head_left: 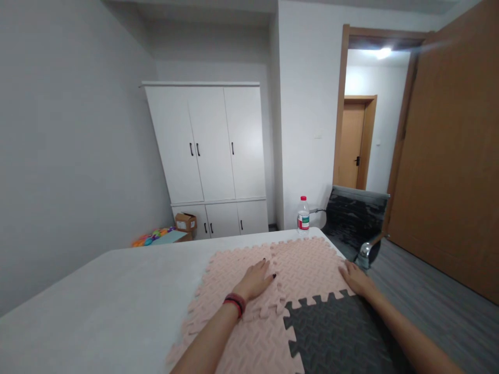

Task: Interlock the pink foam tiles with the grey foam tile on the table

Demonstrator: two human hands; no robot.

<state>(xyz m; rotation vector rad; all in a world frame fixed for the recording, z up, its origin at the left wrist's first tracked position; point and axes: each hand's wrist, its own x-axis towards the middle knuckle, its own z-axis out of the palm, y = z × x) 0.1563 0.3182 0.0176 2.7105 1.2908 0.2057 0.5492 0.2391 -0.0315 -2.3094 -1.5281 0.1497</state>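
My left hand [253,283] lies palm down with fingers stretched over the far left pink foam mat tile [226,265]. A dark red band [236,304] circles that wrist. My right hand [356,278] rests with fingers extended on the right edge of the far right pink foam mat tile [307,267]. Nearer me are another pink foam mat tile [257,345] and a dark grey foam mat tile [335,335]. All have jigsaw edges. Under my left hand, the far left tile's near edge appears to overlap the nearer pink tile.
The tiles lie on a white table [109,301]. A red-capped bottle [303,215] stands at its far edge. Beyond are a black chair [354,223], a white cabinet [210,145], a cardboard box [186,222] and an open wooden door [452,145].
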